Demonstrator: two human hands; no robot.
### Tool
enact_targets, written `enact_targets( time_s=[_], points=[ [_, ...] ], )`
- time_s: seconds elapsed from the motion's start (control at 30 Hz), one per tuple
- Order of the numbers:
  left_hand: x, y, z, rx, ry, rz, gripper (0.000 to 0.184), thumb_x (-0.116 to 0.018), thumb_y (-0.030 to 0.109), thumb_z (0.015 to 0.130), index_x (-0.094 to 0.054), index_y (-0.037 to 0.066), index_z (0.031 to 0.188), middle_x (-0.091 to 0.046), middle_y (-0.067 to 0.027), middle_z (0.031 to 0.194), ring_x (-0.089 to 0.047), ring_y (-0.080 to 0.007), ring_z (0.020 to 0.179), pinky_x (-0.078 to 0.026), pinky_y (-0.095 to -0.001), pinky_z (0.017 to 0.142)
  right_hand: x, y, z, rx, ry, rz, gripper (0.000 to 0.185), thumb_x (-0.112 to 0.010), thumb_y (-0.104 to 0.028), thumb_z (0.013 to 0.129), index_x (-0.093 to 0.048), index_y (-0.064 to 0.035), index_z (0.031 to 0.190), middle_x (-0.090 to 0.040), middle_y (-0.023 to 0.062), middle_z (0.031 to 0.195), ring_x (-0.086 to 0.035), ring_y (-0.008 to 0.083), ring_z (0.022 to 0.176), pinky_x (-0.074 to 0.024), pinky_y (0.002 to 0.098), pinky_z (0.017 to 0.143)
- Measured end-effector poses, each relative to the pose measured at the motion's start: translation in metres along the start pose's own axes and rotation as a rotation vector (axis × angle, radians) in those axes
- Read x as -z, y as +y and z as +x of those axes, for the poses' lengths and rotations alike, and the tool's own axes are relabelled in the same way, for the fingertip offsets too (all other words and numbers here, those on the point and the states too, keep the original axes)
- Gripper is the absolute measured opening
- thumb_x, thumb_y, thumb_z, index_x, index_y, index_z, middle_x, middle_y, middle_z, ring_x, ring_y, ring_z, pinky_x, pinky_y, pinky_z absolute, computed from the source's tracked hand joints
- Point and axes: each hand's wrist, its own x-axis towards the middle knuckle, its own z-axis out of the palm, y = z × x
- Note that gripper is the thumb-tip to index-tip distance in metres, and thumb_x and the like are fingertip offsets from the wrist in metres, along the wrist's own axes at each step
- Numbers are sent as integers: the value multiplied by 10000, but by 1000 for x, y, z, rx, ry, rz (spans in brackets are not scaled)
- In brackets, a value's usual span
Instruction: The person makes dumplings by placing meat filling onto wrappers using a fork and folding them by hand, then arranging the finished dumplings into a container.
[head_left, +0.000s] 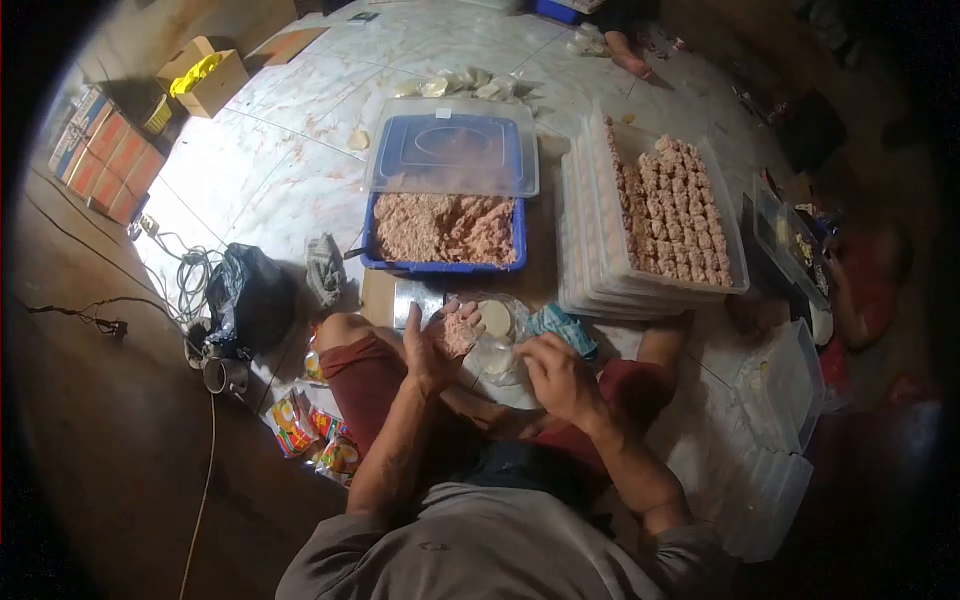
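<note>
My left hand [428, 355] is raised palm up over my lap, thumb up, holding a portion of pink minced meat [458, 336] on its fingers. Whether a wrapper lies under the meat cannot be made out. My right hand [562, 378] hovers to the right with its fingers curled and their tips drawn together; anything between them is too small to see. Between and just beyond the hands lie round pale dough wrappers [495, 318] in clear plastic. Ahead, a blue tub [440, 267] holds a mass of minced meat [430, 225], its lid [450, 150] covering the far part.
A stack of clear trays [590, 250] at right holds rows of meat dumplings [675, 215]. Nearby are a teal packet [562, 328], black bag [248, 285], metal mug [224, 375], snack packets [310, 430] and cartons [105, 155]. Another person's arm [850, 300] shows at far right.
</note>
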Motion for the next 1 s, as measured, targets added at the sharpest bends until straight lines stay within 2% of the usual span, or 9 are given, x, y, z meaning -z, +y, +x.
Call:
enact_targets(
  time_s=[0.07,0.13,0.3,0.4,0.47,0.67,0.87,0.97,1.0],
  points=[
    [-1,-1,-2,46,-49,28,779,-396,719,967,-453,36,1338,-590,-204,1311,-634,-306,1074,-523,-488,943,-10,17,2,15,145,83,153,-592,-70,936,-660,5,1050,-653,211,967,-666,333,930,-526,406,783],
    [-13,-9,-9,86,-100,347,747,-377,720,974,-441,76,1347,-592,-202,1313,-641,-302,1054,-528,-496,916,-27,42,3,-436,37,396,193,-661,-157,940,-664,2,1049,-671,169,965,-652,219,913,-515,350,804],
    [-61,-8,-49,172,-227,585,849,-365,714,980,-223,108,1558,-517,-171,1414,-557,-341,1249,-499,-476,977,-13,13,5,-205,-16,631,292,-707,-263,954,-677,18,1029,-675,65,914,-581,119,858,-484,300,802],
    [-42,11,-44,-44,-705,1181,631,-684,208,931,-413,23,1470,-527,-147,1423,-561,-242,1267,-484,-386,1038,22,-16,18,78,-19,638,281,-738,-241,930,-678,20,1019,-662,50,874,-561,111,812,-485,303,755],
    [-49,13,-52,27,-500,1419,643,-710,-14,841,-438,-19,1424,-588,-114,1355,-599,-204,1209,-488,-337,1035,35,-13,38,-19,-234,517,264,-730,-156,936,-668,35,1108,-671,21,928,-578,72,887,-494,263,787],
    [-74,-2,-33,-299,-376,1084,387,-747,14,855,-575,-27,1199,-677,-76,1133,-656,-154,1041,-542,-309,919,9,38,22,-68,275,666,228,-608,-96,993,-660,32,1175,-674,26,971,-611,118,900,-487,266,812],
    [-83,-8,-13,-545,-321,1125,448,-862,82,773,-583,19,1118,-664,-28,1021,-657,-127,916,-552,-279,820,-34,47,-17,-251,173,939,289,-518,16,902,-685,7,1138,-662,36,924,-618,174,832,-491,332,745],
    [-87,-11,-20,-532,-309,1189,425,-892,123,761,-582,50,1043,-635,5,935,-612,-104,831,-519,-269,752,-44,71,-14,184,529,-169,296,-494,31,861,-688,19,1085,-629,199,952,-629,401,912,-506,409,777],
    [-87,-9,-20,-601,-293,1416,427,-899,140,762,-581,57,1035,-631,10,920,-595,-100,811,-504,-268,728,-6,42,-8,-9,230,40,290,-500,39,867,-691,7,1083,-644,196,1017,-637,392,965,-512,397,805]
  ],
)
